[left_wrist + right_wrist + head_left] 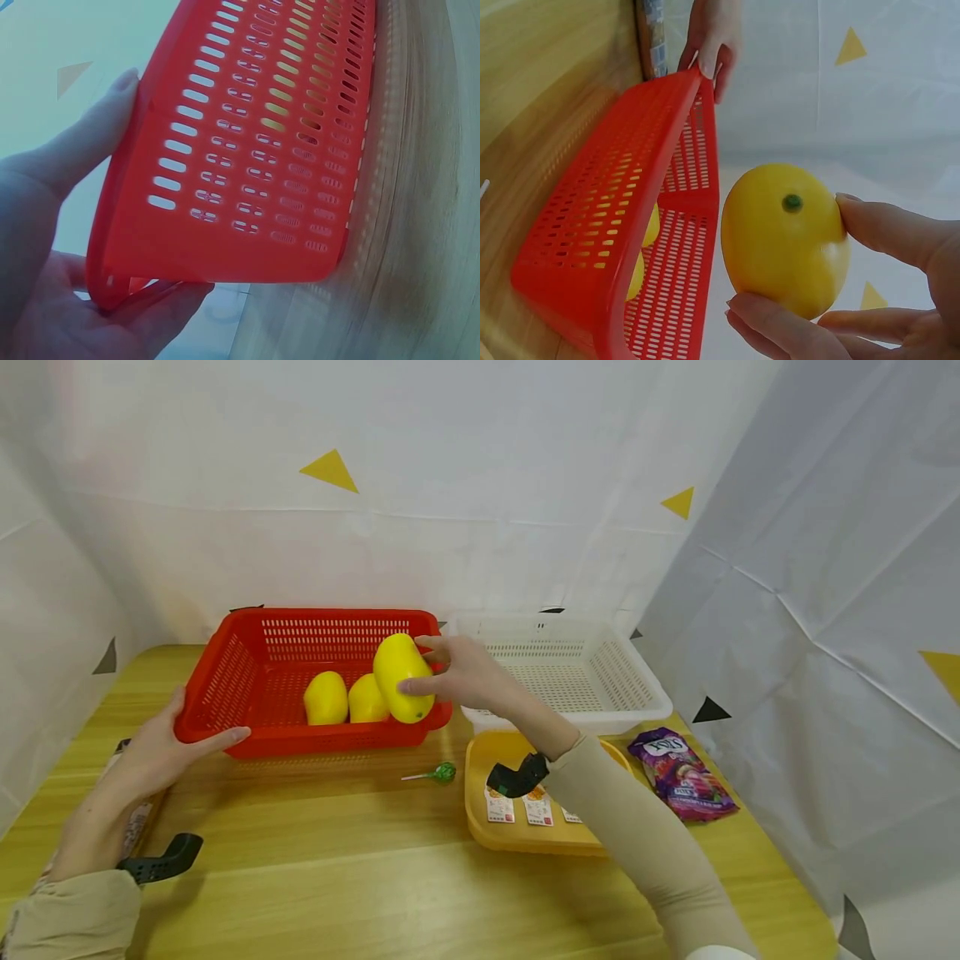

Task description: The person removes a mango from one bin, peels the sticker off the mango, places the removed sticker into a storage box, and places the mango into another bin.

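Observation:
My right hand [472,675] pinches a yellow mango [403,677] between thumb and fingers, above the right end of a red plastic basket [292,742]. A small green stem spot shows on the mango [786,232] in the right wrist view. Two more yellow fruits lie in the basket, a left one [326,699] and a right one [366,700] partly hidden behind the held mango. My left hand [161,747] grips the basket's front left corner, its thumb along the front rim. In the left wrist view its fingers [169,311] curl round the rim corner.
Right of the red basket stands a white basket [651,710]. In front of that is a yellow tray [480,835] with labelled items, partly under my right forearm. A green lollipop [444,772] lies on the table, and a purple candy bag [684,777] lies at the right.

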Motion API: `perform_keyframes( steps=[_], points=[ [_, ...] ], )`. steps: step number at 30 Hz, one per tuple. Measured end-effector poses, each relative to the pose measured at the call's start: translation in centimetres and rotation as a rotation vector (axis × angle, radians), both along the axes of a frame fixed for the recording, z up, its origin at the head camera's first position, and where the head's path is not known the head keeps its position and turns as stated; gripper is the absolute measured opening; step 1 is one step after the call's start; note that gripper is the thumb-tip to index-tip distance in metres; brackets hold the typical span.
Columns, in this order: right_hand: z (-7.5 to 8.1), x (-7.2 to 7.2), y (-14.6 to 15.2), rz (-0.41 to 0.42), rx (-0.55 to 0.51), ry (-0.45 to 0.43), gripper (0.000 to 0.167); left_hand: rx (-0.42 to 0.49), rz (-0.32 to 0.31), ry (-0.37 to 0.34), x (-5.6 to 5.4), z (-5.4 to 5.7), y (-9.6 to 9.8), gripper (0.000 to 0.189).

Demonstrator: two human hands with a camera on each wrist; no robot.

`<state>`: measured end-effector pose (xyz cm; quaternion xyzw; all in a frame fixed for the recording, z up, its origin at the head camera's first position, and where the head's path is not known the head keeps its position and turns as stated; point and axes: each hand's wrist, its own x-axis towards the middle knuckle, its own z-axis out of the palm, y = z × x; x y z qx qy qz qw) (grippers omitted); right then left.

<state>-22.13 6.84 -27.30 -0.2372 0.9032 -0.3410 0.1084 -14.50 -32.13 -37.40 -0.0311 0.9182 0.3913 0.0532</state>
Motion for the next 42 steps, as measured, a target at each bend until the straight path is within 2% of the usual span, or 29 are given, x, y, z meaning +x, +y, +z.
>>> perform_keyframes(
  steps=[6,12,16,24,34,42],
  points=[
    [0.1,-1.4,-0.7,-0.009,-0.069,-0.088,0.077,-0.016,0.003,-0.030,0.0,0.2,-0.1,0.114],
    [0.5,-2.8,-1.4,-0.007,-0.074,-0.150,0.077,-0.024,0.006,-0.037,0.2,0.3,-0.1,0.115],
    [0.7,-3.8,-1.4,0.018,-0.082,-0.226,0.077,-0.029,0.005,-0.034,0.1,0.3,-0.1,0.116],
    [0.2,-6.0,-1.8,0.035,-0.037,-0.325,0.077,-0.025,0.006,-0.026,0.1,0.2,-0.1,0.115],
    [-0.8,-8.4,-2.9,-0.021,0.005,-0.452,0.074,-0.031,0.009,-0.044,0.0,0.2,-0.1,0.117],
    [-1.8,-9.5,-3.8,-0.070,0.014,-0.520,0.050,-0.017,0.007,-0.033,0.1,0.1,-0.1,0.115]
  ],
)
